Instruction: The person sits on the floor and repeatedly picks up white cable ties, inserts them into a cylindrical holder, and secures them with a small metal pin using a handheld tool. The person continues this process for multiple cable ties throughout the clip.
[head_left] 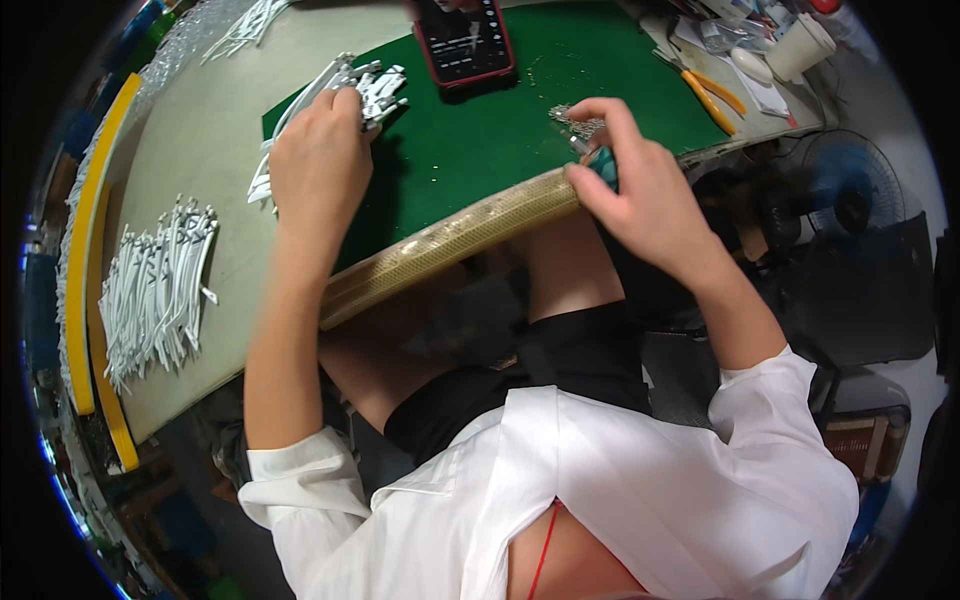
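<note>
My left hand is clamped on a bundle of white plastic strips at about eleven o'clock on the green mat. My right hand, at one o'clock, pinches a teal-handled tool beside a small metal pile. More white strips lie at nine o'clock on the surface.

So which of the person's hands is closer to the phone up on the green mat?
The left. The left hand rests on white parts just left of the phone; the right hand sits lower, at the table's front edge.
</note>
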